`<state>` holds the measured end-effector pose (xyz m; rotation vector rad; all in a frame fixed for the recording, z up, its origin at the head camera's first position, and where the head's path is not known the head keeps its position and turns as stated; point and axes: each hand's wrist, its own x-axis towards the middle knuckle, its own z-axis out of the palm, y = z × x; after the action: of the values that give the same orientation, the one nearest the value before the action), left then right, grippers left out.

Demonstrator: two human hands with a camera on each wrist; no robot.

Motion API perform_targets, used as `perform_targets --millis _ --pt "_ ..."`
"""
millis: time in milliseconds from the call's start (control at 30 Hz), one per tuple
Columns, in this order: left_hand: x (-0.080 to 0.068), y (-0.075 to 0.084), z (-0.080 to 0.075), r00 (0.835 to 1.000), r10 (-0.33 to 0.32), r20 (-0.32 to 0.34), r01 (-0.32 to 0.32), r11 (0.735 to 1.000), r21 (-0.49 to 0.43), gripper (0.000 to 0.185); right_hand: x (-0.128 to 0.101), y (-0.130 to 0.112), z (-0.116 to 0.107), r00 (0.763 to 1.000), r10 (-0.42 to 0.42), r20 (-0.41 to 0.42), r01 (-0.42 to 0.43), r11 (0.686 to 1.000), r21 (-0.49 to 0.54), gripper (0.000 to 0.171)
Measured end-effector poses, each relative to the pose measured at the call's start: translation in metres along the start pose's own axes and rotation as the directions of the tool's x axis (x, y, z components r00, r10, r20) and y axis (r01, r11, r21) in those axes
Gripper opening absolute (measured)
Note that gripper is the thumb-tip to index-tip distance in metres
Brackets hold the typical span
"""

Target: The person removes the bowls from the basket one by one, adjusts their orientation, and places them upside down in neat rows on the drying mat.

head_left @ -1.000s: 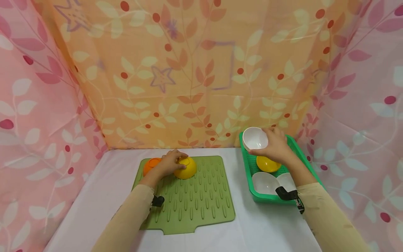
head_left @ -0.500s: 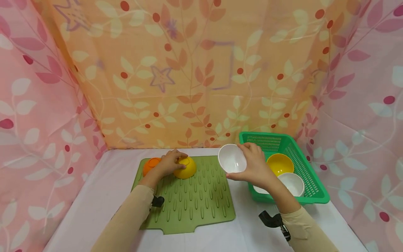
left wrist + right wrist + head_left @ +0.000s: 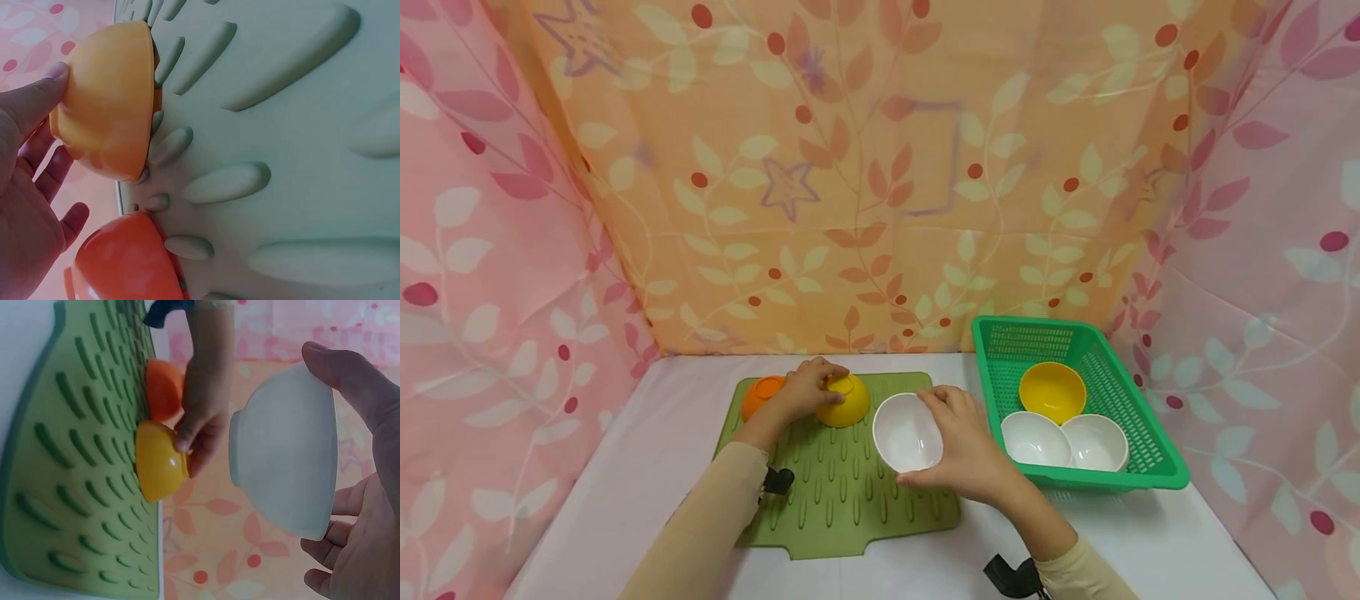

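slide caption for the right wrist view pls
Right hand holding a white bowl while the left hand grips a yellow bowl beside an orange bowl on a green mat.

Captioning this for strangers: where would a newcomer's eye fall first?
Probably on the bright green plastic basket at right. Left of it, the right hand holds a round white bowl clear of the olive-green ridged mat. Further left, the left hand grips an upturned round yellow bowl on that mat.

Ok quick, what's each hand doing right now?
Left hand: holding the upside-down yellow bowl near its base, on the green mat.
Right hand: holding a white bowl at its rim, off the mat.
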<state>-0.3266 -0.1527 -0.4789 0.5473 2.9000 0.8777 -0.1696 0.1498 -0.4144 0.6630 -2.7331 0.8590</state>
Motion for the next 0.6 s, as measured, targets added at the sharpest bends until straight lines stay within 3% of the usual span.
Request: perform_targets --millis 333,600 --pt "0.002 0.0 0.0 1.0 -0.018 -0.001 0.018 1.0 -0.011 0.049 -0.012 -0.001 0.025 0.995 0.022 0.098 -0.025 0.999 0.027 0.12" --pt "-0.001 0.005 0.001 1.0 -0.024 -0.017 0.024 1.0 0.004 0.05 -0.02 0.001 0.038 0.995 0.007 0.095 -0.01 1.0 0.027 0.119"
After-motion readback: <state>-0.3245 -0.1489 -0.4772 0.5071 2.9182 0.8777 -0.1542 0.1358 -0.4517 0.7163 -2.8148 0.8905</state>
